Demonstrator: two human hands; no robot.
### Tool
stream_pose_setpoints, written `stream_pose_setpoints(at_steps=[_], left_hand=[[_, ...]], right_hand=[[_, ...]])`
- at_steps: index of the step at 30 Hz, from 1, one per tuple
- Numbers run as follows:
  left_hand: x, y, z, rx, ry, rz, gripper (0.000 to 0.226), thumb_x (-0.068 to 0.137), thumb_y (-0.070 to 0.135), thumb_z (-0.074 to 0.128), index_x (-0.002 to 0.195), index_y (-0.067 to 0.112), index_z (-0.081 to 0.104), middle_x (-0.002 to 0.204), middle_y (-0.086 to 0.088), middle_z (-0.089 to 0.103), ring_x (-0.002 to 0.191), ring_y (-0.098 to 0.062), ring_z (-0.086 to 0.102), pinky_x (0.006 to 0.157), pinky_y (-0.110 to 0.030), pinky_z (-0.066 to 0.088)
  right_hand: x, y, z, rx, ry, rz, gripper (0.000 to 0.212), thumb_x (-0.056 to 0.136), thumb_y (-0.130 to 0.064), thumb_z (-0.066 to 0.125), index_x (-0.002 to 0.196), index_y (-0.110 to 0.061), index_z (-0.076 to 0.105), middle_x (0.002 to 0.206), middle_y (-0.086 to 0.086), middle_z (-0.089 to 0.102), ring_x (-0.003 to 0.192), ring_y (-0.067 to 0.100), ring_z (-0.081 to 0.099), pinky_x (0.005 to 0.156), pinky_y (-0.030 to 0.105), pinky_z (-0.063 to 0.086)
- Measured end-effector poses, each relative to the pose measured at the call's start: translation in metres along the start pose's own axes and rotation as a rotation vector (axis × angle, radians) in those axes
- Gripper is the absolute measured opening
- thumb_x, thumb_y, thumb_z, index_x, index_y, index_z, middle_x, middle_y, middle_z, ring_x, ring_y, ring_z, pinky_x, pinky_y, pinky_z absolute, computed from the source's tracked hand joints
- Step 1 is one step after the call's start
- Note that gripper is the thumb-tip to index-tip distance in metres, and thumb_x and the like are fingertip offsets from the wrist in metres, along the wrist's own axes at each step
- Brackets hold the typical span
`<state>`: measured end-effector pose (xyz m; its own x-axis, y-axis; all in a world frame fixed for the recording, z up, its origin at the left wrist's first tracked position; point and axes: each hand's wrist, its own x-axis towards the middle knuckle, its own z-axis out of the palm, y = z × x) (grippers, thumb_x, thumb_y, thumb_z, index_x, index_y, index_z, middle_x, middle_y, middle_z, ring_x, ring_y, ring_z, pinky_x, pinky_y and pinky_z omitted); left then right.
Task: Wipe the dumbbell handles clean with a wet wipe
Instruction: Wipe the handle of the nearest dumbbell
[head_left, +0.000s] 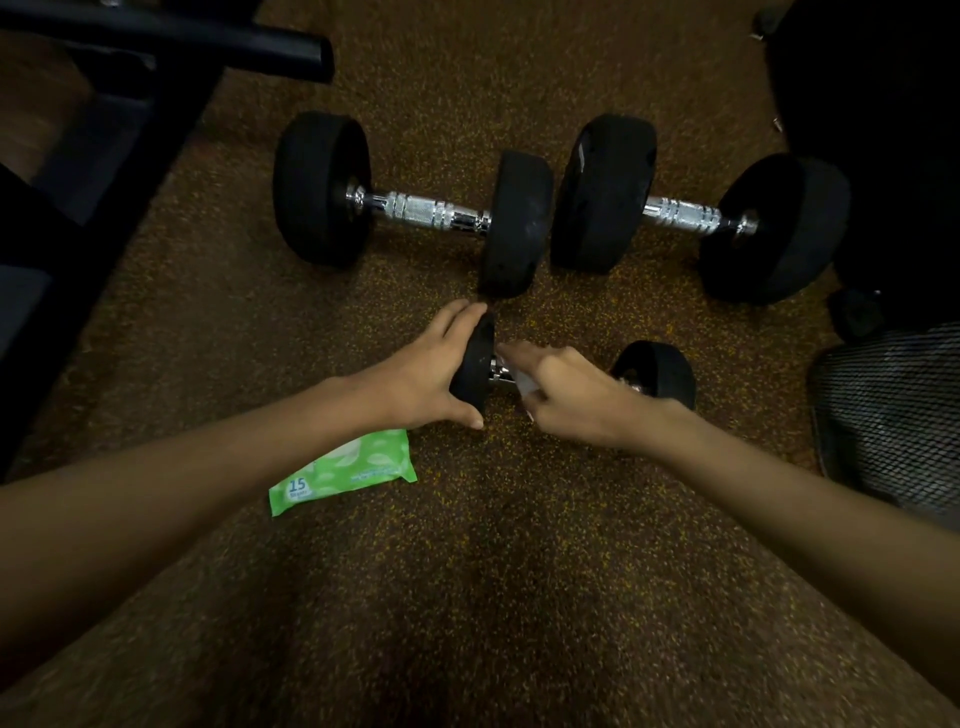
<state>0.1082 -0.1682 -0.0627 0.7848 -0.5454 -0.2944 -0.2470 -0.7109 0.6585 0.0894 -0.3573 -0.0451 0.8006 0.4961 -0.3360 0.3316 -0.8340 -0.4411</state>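
Head view: both bare arms reach forward over a brown rubber floor flecked with yellow (519, 545).
Small dumbbell: a short black-ended dumbbell with a chrome handle (655, 371) lies crosswise on the floor, right in front of the person — both hands are on it.
Left hand: the left hand (431, 371) is clamped around the dumbbell's left black end plate, fingers over the top edge, thumb low at the near edge, bracing it.
Right hand: the right hand (569, 387) is closed over the chrome handle, pressing a crumpled white wet wipe (527, 387) against the metal; index finger stretched toward the left plate.
Wipe against handle: the wipe sits under the fingers at the left part of the handle, just beside the braced plate; only a short bit of chrome shows between plate and hand.
Right end plate: free of both hands, resting on the floor beyond the right wrist.
Wipes pack: a flat green wet-wipe packet marked "15" (345, 470) lies on the floor under the left forearm, near the small dumbbell but apart from it.
Far row: two larger black dumbbells with knurled chrome handles — one on the left (415, 210), one on the right (685, 213) — lie side by side, their inner plates almost touching.
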Motion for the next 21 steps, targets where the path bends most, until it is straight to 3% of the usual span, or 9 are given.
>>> stream_pose_setpoints(at_steps=[3,4,6,8,10,13,16,18,21], left_hand=[[-0.001,-0.001,0.002,-0.003,0.007,0.004,0.122,0.064,0.030,0.085,0.150,0.012,0.000,0.158,-0.009,-0.004,0.146,-0.019,0.000,0.111,-0.017,0.006],[-0.001,-0.002,0.002,-0.005,0.010,0.006,0.123,0.064,0.030,0.085,0.150,0.013,0.000,0.158,-0.009,-0.004,0.146,-0.019,0.000,0.112,-0.018,0.006],[0.000,-0.003,0.002,-0.007,0.009,0.003,0.123,0.063,0.031,0.085,0.151,0.014,0.000,0.158,-0.008,-0.004,0.146,-0.020,0.001,0.114,-0.022,0.008],[0.001,-0.003,0.002,0.000,0.001,-0.001,0.124,0.063,0.033,0.085,0.150,0.014,0.000,0.158,-0.007,-0.004,0.146,-0.021,0.003,0.116,-0.026,0.011],[0.001,-0.003,0.001,0.015,-0.001,0.000,0.124,0.063,0.034,0.085,0.150,0.013,0.000,0.157,-0.007,-0.003,0.146,-0.021,0.004,0.117,-0.028,0.013],[0.001,-0.003,0.001,0.019,0.003,0.006,0.123,0.063,0.034,0.085,0.150,0.012,0.000,0.157,-0.008,-0.002,0.146,-0.021,0.004,0.118,-0.028,0.013],[-0.001,-0.004,0.002,0.012,0.010,0.019,0.122,0.064,0.033,0.085,0.150,0.011,0.001,0.157,-0.009,-0.001,0.145,-0.021,0.005,0.113,-0.021,0.010],[-0.001,-0.004,0.002,0.006,0.011,0.026,0.122,0.064,0.032,0.084,0.150,0.010,0.002,0.156,-0.010,0.000,0.145,-0.021,0.005,0.113,-0.021,0.010],[0.001,-0.004,0.001,0.008,0.006,0.024,0.121,0.064,0.032,0.084,0.150,0.011,0.001,0.157,-0.009,0.000,0.145,-0.021,0.004,0.113,-0.022,0.010]], right_hand=[[-0.009,0.001,0.010,-0.086,0.034,-0.071,0.069,0.083,0.014,0.046,0.147,0.001,0.023,0.153,0.019,0.028,0.144,0.026,0.025,0.117,0.020,0.012],[-0.011,0.005,0.012,-0.101,0.070,-0.089,0.071,0.083,0.015,0.047,0.148,-0.001,0.023,0.153,0.018,0.029,0.143,0.024,0.026,0.116,0.020,0.012],[-0.009,0.012,0.013,-0.133,0.133,-0.109,0.058,0.086,0.011,0.051,0.141,-0.003,0.037,0.142,0.018,0.046,0.132,0.026,0.045,0.112,0.028,0.033],[-0.002,0.009,0.011,-0.125,0.140,-0.066,0.032,0.090,0.002,0.051,0.121,-0.003,0.053,0.118,0.014,0.061,0.107,0.027,0.061,0.087,0.034,0.050],[0.012,0.002,0.003,-0.058,0.100,0.017,0.012,0.095,-0.009,0.045,0.098,-0.004,0.055,0.097,0.012,0.061,0.091,0.029,0.062,0.070,0.034,0.046],[0.038,-0.001,-0.007,0.091,-0.057,0.187,0.024,0.097,-0.012,0.037,0.085,-0.005,0.056,0.085,0.005,0.051,0.084,0.023,0.056,0.064,0.030,0.033],[0.054,0.003,-0.016,0.212,-0.171,0.259,0.033,0.092,-0.006,0.039,0.060,-0.012,0.044,0.062,0.000,0.038,0.059,0.015,0.036,0.052,0.027,0.025],[0.058,0.003,-0.018,0.124,-0.161,0.245,0.033,0.090,-0.007,0.040,0.057,-0.012,0.041,0.057,0.000,0.036,0.054,0.013,0.031,0.050,0.027,0.023],[0.049,-0.005,-0.010,0.020,-0.103,0.169,0.028,0.095,-0.016,0.040,0.069,-0.010,0.051,0.064,0.000,0.050,0.061,0.019,0.049,0.057,0.026,0.032]])
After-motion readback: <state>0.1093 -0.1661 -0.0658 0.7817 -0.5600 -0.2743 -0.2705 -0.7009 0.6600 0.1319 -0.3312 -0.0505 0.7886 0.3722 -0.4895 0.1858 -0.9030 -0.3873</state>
